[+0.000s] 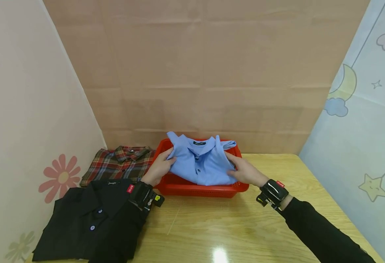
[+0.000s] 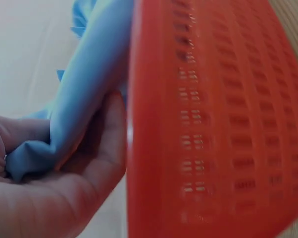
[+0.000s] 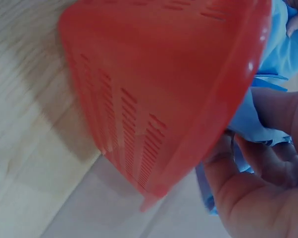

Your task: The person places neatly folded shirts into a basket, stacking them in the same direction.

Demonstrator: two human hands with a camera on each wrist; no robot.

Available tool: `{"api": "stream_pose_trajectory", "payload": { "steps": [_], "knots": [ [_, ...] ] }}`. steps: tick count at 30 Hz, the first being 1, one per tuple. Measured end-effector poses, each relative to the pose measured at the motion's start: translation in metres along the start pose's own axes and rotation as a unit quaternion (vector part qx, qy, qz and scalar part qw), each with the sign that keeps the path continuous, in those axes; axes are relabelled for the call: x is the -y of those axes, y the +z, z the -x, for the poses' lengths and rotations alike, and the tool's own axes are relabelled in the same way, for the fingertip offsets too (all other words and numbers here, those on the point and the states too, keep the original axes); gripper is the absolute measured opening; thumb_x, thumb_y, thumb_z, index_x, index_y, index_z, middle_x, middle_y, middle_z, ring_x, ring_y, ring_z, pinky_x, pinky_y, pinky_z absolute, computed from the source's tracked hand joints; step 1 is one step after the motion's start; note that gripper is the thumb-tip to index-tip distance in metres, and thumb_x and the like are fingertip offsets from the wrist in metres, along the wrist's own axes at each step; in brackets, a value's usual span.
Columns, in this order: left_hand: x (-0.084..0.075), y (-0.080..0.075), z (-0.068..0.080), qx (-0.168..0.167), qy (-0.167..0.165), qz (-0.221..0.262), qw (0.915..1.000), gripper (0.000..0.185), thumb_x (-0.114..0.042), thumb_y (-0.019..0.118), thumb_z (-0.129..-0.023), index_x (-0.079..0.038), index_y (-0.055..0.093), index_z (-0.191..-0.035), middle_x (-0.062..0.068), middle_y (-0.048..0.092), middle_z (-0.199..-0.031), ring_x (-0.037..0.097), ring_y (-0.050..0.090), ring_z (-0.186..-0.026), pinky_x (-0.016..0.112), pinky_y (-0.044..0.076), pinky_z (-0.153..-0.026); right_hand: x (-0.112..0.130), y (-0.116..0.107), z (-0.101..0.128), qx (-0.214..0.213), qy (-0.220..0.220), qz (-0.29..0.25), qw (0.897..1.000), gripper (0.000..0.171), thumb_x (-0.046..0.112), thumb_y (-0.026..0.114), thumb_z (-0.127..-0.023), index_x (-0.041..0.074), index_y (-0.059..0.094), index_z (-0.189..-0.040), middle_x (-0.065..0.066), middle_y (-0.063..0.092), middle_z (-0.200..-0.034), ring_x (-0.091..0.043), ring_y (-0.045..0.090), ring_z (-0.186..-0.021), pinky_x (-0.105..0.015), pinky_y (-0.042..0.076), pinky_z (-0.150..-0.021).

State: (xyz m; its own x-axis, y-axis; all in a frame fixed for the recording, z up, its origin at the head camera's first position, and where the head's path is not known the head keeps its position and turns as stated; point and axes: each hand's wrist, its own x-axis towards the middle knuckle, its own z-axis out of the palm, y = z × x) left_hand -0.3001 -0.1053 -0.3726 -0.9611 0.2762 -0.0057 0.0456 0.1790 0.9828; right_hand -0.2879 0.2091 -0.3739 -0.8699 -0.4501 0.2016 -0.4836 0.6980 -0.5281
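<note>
Gripping a folded light-blue polo shirt with dark buttons (image 1: 201, 162) from both sides, the person holds it over a red perforated plastic basket (image 1: 192, 190), its lower part down inside the basket and its collar end lifted above the far rim. The left hand (image 1: 159, 168) takes the shirt's left edge: in the left wrist view its fingers (image 2: 20, 136) are curled round a bunched fold of the blue cloth, pinching it against the palm just beside the basket's red wall (image 2: 208, 129). The right hand (image 1: 245, 171) holds the shirt's right edge near the basket's right rim; in the right wrist view its fingers (image 3: 273, 111) are curled over the blue fabric, which spills past the basket's rim (image 3: 208, 124) and lies between them and the palm. So the shirt spans the gap between the two hands, with each set of fingers closed on its cloth.

Each wrist carries a black strapped device with a red tag, and the right arm wears a black sleeve (image 1: 317, 230). The basket stands on a pale wooden bench (image 1: 231, 230), toward its back edge. To the left of the basket lies a folded red, green and blue plaid flannel shirt (image 1: 116, 164), touching the basket's left side as far as can be seen. Nearer the person, partly overlapping the plaid one's front edge, lies a folded black collared shirt with small blue buttons (image 1: 87, 219); the left wrist hovers over its right corner. Brown paper panels (image 1: 205, 73) form the back wall behind the bench.
</note>
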Motion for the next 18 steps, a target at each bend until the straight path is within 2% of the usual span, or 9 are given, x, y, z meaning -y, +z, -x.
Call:
{"api": "stream_pose_trajectory", "payload": {
  "steps": [3, 10, 14, 18],
  "knots": [
    [0.004, -0.005, -0.003, 0.017, -0.002, -0.024, 0.9996, 0.052, -0.015, 0.041, -0.097, -0.017, 0.021, -0.145, 0.004, 0.021, -0.147, 0.024, 0.023, -0.132, 0.045, 0.025, -0.103, 0.001, 0.003, -0.002, -0.003, -0.006, 0.010, 1.000, 0.076, 0.002, 0.065, -0.079, 0.017, 0.028, -0.143, -0.006, 0.050, -0.126, -0.021, 0.052, -0.104, -0.040, 0.043, -0.089],
    [0.024, -0.007, -0.013, 0.021, -0.001, -0.077, 0.9968, 0.053, -0.011, 0.042, -0.096, -0.014, 0.020, -0.145, 0.006, 0.019, -0.148, 0.024, 0.016, -0.134, 0.045, 0.021, -0.105, -0.004, 0.012, -0.005, 0.000, -0.005, 0.035, 0.999, 0.074, 0.001, 0.064, -0.080, 0.018, 0.028, -0.143, -0.003, 0.051, -0.124, -0.019, 0.052, -0.098, -0.034, 0.044, -0.084],
    [0.029, -0.005, -0.014, 0.015, 0.001, -0.108, 0.9940, 0.053, -0.010, 0.042, -0.096, -0.012, 0.020, -0.145, 0.006, 0.019, -0.148, 0.022, 0.014, -0.135, 0.044, 0.019, -0.106, -0.009, 0.016, -0.008, -0.009, -0.017, 0.055, 0.998, 0.073, -0.002, 0.063, -0.079, 0.015, 0.030, -0.143, -0.004, 0.055, -0.114, -0.019, 0.052, -0.088, -0.031, 0.042, -0.076],
    [0.028, -0.003, -0.014, 0.013, -0.004, -0.151, 0.9884, 0.053, -0.008, 0.041, -0.096, -0.009, 0.020, -0.144, 0.009, 0.019, -0.148, 0.023, 0.015, -0.134, 0.043, 0.017, -0.106, -0.010, 0.018, -0.011, 0.008, -0.017, 0.076, 0.997, 0.070, -0.002, 0.063, -0.079, 0.008, 0.031, -0.141, -0.008, 0.059, -0.100, -0.018, 0.053, -0.079, -0.031, 0.042, -0.067]
  ]
}}
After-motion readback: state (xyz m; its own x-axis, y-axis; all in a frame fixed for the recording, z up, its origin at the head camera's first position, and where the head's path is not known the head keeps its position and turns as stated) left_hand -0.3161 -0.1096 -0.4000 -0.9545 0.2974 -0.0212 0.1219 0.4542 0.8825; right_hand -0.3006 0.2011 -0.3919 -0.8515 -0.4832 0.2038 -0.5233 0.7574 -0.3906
